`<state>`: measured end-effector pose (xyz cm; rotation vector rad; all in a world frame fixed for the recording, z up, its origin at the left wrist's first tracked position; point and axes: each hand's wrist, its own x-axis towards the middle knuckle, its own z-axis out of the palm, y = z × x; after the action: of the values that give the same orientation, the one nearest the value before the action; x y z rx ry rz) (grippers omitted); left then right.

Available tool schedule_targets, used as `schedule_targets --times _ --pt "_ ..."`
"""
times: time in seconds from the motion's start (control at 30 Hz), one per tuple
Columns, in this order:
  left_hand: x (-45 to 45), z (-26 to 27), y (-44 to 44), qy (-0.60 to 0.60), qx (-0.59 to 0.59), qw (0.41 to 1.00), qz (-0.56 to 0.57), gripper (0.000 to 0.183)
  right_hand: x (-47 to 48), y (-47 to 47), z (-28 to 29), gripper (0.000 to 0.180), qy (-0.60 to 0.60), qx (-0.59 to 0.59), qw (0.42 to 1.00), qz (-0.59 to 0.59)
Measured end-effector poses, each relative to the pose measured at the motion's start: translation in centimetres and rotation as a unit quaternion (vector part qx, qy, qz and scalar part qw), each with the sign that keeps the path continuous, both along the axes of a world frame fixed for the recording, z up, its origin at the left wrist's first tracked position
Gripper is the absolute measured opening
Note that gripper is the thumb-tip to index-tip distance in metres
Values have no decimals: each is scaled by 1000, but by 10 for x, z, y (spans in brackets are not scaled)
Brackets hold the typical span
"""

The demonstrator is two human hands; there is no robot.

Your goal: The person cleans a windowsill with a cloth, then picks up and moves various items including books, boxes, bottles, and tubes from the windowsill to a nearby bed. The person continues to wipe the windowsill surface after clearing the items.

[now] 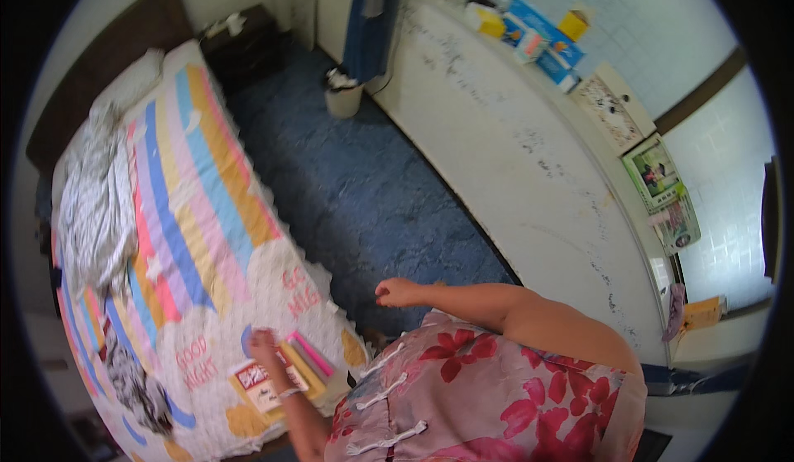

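My left hand [263, 344] is over the near part of the bed, at the far edge of some books, and is blurred. A round bluish patch [246, 340] shows beside its fingers; whether I hold it or it belongs to the bedspread I cannot tell. Below the hand lies a book with a red and white cover [259, 389]. A yellow-edged book [308, 375] is next to it, with a bright pink strip-shaped object [310, 353] along its right side. My right hand [397, 292] hangs over the blue floor, fingers loosely curled, with nothing visible in it.
The bed [205, 201] has a striped bedspread, a crumpled pale cover [99, 214] and dark crumpled cloth [133, 378]. A white waste bin [343, 101] stands on the floor beside a blue curtain [372, 34]. Boxes [546, 43] and a picture frame [653, 172] line the window ledge.
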<state>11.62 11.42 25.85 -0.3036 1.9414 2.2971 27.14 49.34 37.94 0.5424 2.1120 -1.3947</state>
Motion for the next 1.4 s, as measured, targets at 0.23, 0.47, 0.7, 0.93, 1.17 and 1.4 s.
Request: schedule_targets --times 0.23,0.47,0.7,0.93,1.17,1.4 --pt "117 165 283 -181 77 876 -440 33 59 135 15 37 13 11 996 -92" --pt "80 184 389 -146 -3 926 -348 18 149 289 35 34 41 8 970 -239" --pt "99 198 581 -123 -35 860 -494 18 249 404 68 29 127 -18 826 -549" --pt "127 231 782 -32 -10 747 -664 25 319 443 123 25 262 -8 647 -716" --pt "181 281 923 -2 25 644 -765 25 370 486 188 20 367 142 432 -811" --pt "269 320 1002 30 86 515 -852 26 448 502 226 18 385 255 250 -851"
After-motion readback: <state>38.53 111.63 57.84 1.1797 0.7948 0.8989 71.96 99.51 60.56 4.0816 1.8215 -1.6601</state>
